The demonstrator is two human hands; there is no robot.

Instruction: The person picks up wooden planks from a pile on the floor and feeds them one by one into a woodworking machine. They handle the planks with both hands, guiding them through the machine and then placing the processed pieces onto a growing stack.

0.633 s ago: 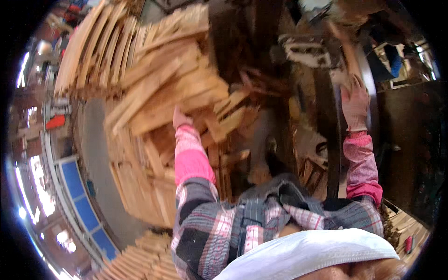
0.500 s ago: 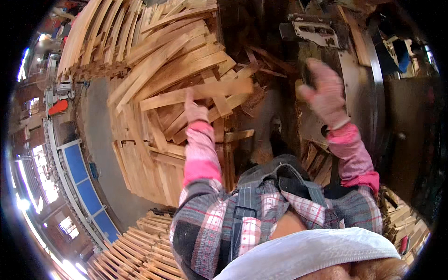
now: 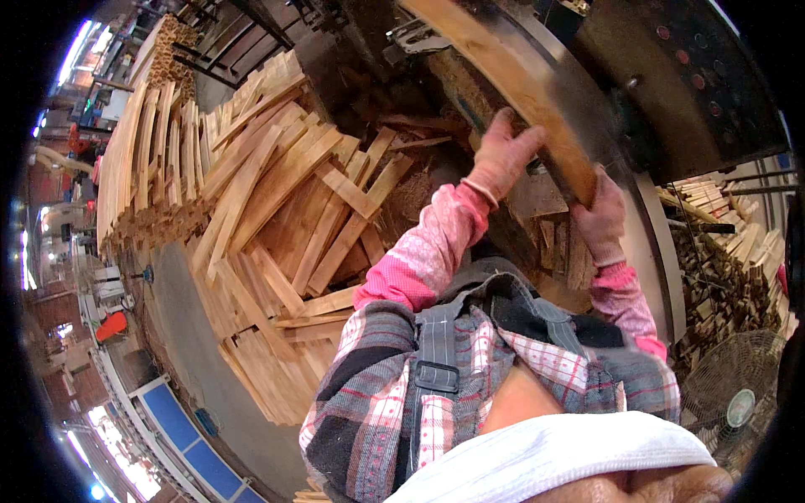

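A long wooden board (image 3: 560, 126) runs from the top of the view down to my right hand (image 3: 605, 214), slanting across the machine's metal table (image 3: 658, 251). That hand, in a pinkish glove, is closed around the board's near end. My left hand (image 3: 506, 158), gloved alike, rests against the board's left edge partway along, with thumb and fingers apart. To the left lies a loose pile of cut wooden boards (image 3: 277, 201), several of them crossing each other.
A dark machine panel (image 3: 671, 75) with round buttons stands at the upper right. A wire-caged fan (image 3: 738, 402) is at the lower right, below heaped wood offcuts (image 3: 721, 277). Stacked boards (image 3: 138, 184) rise at the left. Blue panels (image 3: 172, 415) line equipment at the lower left.
My left hand has left the pile and moved right with a board, which now lies over the machine table. My right hand has closed on its near end. The view has turned rightward.
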